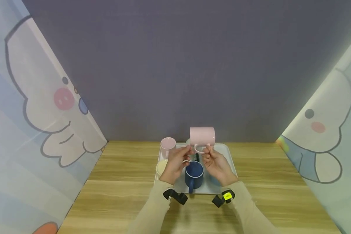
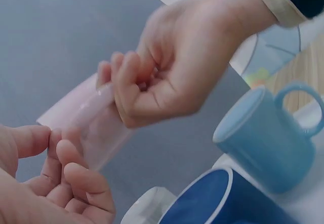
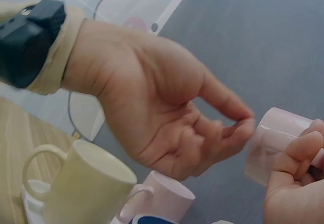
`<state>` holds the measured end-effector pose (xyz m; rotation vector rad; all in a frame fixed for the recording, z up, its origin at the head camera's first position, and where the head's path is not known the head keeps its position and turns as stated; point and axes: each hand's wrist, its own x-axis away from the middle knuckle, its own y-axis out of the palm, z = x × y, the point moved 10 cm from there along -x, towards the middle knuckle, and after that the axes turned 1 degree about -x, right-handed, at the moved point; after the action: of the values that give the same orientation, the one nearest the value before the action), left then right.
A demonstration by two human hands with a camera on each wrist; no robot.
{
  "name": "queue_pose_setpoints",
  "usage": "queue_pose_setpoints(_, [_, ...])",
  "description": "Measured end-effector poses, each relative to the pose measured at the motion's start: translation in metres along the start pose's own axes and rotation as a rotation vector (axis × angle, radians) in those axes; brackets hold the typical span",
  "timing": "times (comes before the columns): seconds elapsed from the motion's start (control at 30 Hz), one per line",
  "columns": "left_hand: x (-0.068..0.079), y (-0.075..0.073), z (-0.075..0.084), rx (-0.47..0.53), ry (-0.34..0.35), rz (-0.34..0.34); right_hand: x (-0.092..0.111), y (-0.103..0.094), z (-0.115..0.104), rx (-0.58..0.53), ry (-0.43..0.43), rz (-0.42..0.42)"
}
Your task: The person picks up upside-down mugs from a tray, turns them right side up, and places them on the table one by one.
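A pink mug (image 1: 202,136) lies sideways in the air over the back of the white tray (image 1: 228,154), its handle hanging downward. My left hand (image 1: 176,162) pinches it at its left edge between thumb and forefinger; in the right wrist view, this hand's (image 3: 162,97) other fingers are curled. With curled fingers, my right hand (image 1: 218,165) grips the mug near the handle's right end. Below and between the hands stands a dark blue mug (image 1: 194,178). A light blue mug (image 2: 271,140) is mostly hidden beneath my right hand in the head view.
On the tray's left side stand a second pink mug (image 1: 168,144) and a pale yellow mug (image 3: 91,183), partly behind my left hand in the head view. A whitish object (image 2: 149,206) shows beside the dark blue mug. The tray rests on a wooden table (image 1: 125,182) against a grey wall (image 1: 175,71).
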<state>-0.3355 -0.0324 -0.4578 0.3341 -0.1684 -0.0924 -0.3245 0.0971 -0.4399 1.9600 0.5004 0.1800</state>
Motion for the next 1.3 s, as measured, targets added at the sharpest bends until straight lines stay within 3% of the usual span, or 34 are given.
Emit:
queue_pose_setpoints(0.17, [0.001, 0.004, -0.007, -0.025, -0.026, -0.029, 0.002, 0.0, -0.004, -0.033, -0.03, 0.033])
queue_pose_setpoints(0.37, [0.002, 0.013, -0.008, -0.019, -0.041, -0.076, 0.002, 0.007, 0.0, -0.034, -0.002, -0.029])
queue_pose_setpoints(0.83, [0.002, 0.025, -0.017, 0.202, -0.118, -0.161, 0.004, 0.01, 0.009, -0.041, 0.031, -0.08])
queue_pose_setpoints(1.07, [0.005, 0.033, -0.017, 0.313, -0.113, -0.238, 0.003, 0.005, 0.009, 0.006, 0.033, -0.029])
queue_pose_setpoints(1.3, [0.008, 0.039, -0.012, 0.347, -0.082, -0.292, 0.003, 0.007, 0.012, -0.012, 0.072, -0.061])
